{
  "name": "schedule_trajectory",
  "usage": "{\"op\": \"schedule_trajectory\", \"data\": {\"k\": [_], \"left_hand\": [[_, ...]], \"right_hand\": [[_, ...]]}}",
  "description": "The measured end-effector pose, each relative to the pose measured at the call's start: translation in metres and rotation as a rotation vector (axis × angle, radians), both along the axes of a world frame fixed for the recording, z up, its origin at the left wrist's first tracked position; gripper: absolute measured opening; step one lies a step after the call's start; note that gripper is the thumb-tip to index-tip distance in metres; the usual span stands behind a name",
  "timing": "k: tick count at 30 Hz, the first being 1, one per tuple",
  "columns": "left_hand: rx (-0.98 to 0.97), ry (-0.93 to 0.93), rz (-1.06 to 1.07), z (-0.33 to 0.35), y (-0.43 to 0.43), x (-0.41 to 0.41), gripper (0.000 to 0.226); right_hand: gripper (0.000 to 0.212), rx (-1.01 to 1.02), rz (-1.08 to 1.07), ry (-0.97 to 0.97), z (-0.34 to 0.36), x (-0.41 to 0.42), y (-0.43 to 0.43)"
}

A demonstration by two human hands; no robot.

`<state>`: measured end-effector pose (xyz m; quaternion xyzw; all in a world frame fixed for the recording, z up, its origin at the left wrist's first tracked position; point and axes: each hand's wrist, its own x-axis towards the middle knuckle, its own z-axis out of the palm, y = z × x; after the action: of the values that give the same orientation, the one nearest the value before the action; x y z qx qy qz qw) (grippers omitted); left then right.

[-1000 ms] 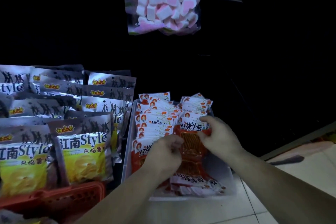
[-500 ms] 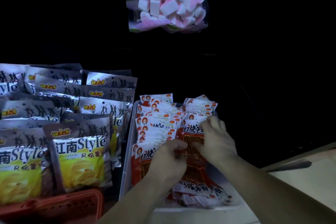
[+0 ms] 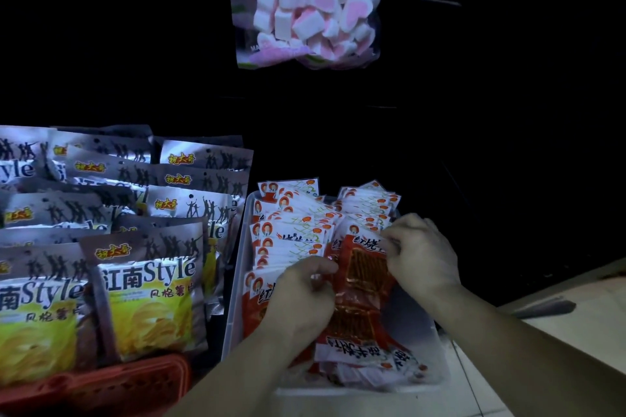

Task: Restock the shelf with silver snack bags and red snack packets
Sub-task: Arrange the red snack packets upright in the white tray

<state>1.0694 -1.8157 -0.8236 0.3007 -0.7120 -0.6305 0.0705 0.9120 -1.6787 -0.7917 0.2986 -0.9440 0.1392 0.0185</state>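
- Left hand [image 3: 301,291]: grip closed, fingers curled, thumb and fingertips pinching the left edge of a red packet [image 3: 364,281] about midway up.
- Right hand [image 3: 420,254]: grip closed too, fingers bent over the packet's top right corner and clamped on its white header.
- Held packet: red film with a clear window showing dark orange-red strips, and a white top band with red characters. It leans upright, tilted slightly, at the front of the right-hand row in a white tray [image 3: 237,281].
- Other packets [image 3: 291,234]: two rows stand on edge in the tray, with the white headers and orange-red logos overlapping toward the back. A few more lie flat at the tray's near end, print upside down.
- Silver bags [image 3: 152,288]: stacked in overlapping rows just left of the tray, "Style" lettering over a yellow chip picture, the nearest bag touching the tray wall.
- Red basket [image 3: 128,386] sits in front of the bags, lower left.
- Marshmallow bag [image 3: 311,3], pink and white, hangs above in the dark.
- Pale tiled floor [image 3: 576,349] at right.
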Motion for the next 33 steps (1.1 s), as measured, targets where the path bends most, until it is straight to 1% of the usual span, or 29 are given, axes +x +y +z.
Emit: {"op": "schedule_trajectory", "data": {"k": [1, 2, 4, 5, 6, 8, 10, 11, 12, 13, 14, 15, 16, 17, 18, 19, 20, 21, 22, 23, 24, 26, 27, 28, 30, 31, 33], "left_hand": [[0.004, 0.018, 0.003, 0.003, -0.001, 0.001, 0.033], [0.008, 0.053, 0.010, 0.007, -0.002, 0.002, 0.032], [0.024, 0.141, 0.018, 0.019, -0.002, 0.005, 0.024], [0.007, 0.178, 0.004, 0.025, -0.002, 0.006, 0.021], [-0.033, 0.199, -0.020, 0.031, -0.001, 0.008, 0.021], [-0.092, 0.234, -0.061, 0.043, 0.000, 0.008, 0.034], [-0.063, 0.262, -0.144, 0.053, 0.003, 0.010, 0.060], [-0.099, 0.249, -0.194, 0.056, 0.005, 0.011, 0.076], [-0.180, 0.212, -0.231, 0.058, 0.009, 0.013, 0.088], [-0.247, 0.196, -0.233, 0.059, 0.012, 0.015, 0.092], [-0.283, 0.222, -0.202, 0.060, 0.015, 0.016, 0.087], [-0.270, 0.253, -0.141, 0.062, 0.016, 0.017, 0.074], [-0.211, 0.272, -0.060, 0.066, 0.017, 0.017, 0.058], [-0.119, 0.271, 0.007, 0.069, 0.016, 0.018, 0.040], [0.015, 0.273, 0.047, 0.075, 0.014, 0.018, 0.025], [0.158, 0.267, 0.042, 0.079, 0.013, 0.019, 0.017], [0.294, 0.270, 0.023, 0.084, 0.011, 0.019, 0.017], [0.365, 0.285, 0.009, 0.087, 0.008, 0.021, 0.018], [0.383, 0.308, 0.018, 0.090, 0.006, 0.022, 0.018], [0.355, 0.333, 0.041, 0.089, 0.004, 0.023, 0.021], [0.303, 0.331, 0.086, 0.088, 0.003, 0.023, 0.028], [0.187, 0.297, 0.172, 0.083, 0.000, 0.024, 0.054], [0.165, 0.296, 0.172, 0.079, -0.001, 0.025, 0.063], [0.163, 0.305, 0.148, 0.080, 0.000, 0.025, 0.064], [0.138, 0.290, 0.075, 0.084, 0.004, 0.025, 0.050], [0.118, 0.281, 0.062, 0.084, 0.006, 0.025, 0.044], [0.106, 0.274, 0.077, 0.083, 0.009, 0.025, 0.041]], "right_hand": [[0.006, -0.083, -0.010, -0.048, 0.005, 0.001, 0.001], [0.008, -0.197, -0.026, -0.137, 0.011, 0.001, 0.002], [0.020, -0.472, -0.065, -0.493, 0.028, 0.005, 0.000], [0.024, -0.573, -0.064, -0.656, 0.036, 0.008, 0.000], [0.025, -0.628, -0.050, -0.764, 0.043, 0.010, 0.000], [0.029, -0.656, -0.034, -0.845, 0.052, 0.022, 0.003], [0.041, -0.708, -0.045, -0.899, 0.059, 0.036, 0.002], [0.039, -0.786, -0.059, -0.955, 0.059, 0.040, 0.002], [0.032, -0.852, -0.078, -1.018, 0.062, 0.045, 0.001], [0.026, -0.902, -0.081, -1.090, 0.062, 0.047, -0.001], [0.028, -0.925, -0.092, -1.154, 0.066, 0.052, -0.003], [0.033, -0.943, -0.100, -1.192, 0.068, 0.053, -0.004], [0.037, -0.953, -0.107, -1.199, 0.071, 0.055, -0.005], [0.040, -0.957, -0.103, -1.160, 0.070, 0.055, -0.006], [0.041, -0.941, -0.105, -1.093, 0.071, 0.055, -0.007], [0.039, -0.921, -0.099, -1.050, 0.068, 0.053, -0.005], [0.035, -0.913, -0.096, -1.046, 0.068, 0.052, -0.004], [0.034, -0.916, -0.084, -1.064, 0.068, 0.051, -0.003], [0.034, -0.903, -0.066, -1.074, 0.071, 0.051, -0.002], [0.031, -0.890, -0.048, -1.055, 0.070, 0.050, -0.001], [0.027, -0.869, -0.052, -1.010, 0.069, 0.049, -0.001], [0.021, -0.864, -0.103, -0.917, 0.066, 0.049, -0.001], [0.023, -0.883, -0.122, -0.892, 0.062, 0.048, -0.002], [0.030, -0.904, -0.141, -0.871, 0.062, 0.048, -0.002], [0.045, -0.927, -0.164, -0.820, 0.059, 0.046, 0.000], [0.046, -0.937, -0.156, -0.799, 0.059, 0.044, 0.001], [0.050, -0.928, -0.121, -0.791, 0.058, 0.042, 0.003]]}}
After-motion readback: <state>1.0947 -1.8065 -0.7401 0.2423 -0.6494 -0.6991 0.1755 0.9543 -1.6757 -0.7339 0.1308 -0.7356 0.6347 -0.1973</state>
